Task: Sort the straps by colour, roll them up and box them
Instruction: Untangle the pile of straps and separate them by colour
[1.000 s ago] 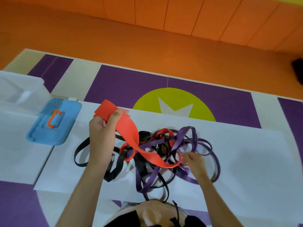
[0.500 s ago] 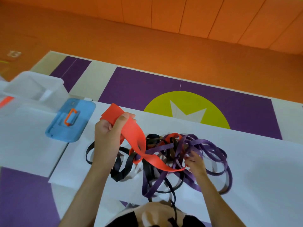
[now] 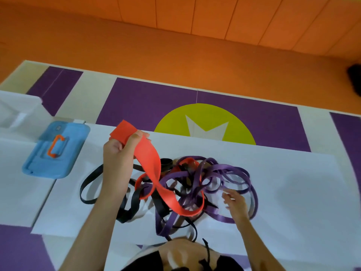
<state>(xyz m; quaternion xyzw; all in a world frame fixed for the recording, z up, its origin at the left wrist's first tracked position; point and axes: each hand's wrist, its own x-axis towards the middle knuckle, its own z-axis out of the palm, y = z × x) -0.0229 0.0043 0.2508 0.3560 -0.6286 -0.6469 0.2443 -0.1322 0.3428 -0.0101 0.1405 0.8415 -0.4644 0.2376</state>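
left hand (image 3: 116,161) grips 1 red strap (image 3: 148,155) — 1 lid (image 3: 64,163)

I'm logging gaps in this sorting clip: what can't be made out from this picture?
Head view only:
Clear box: cut off by the left edge; contents unseen.
Right hand: motion-blurred; whether it touches the purple straps is unclear.
Black straps: their count is hidden by the tangle, the red strap and the left hand.
Dark object: cut off by the right edge; unidentifiable.
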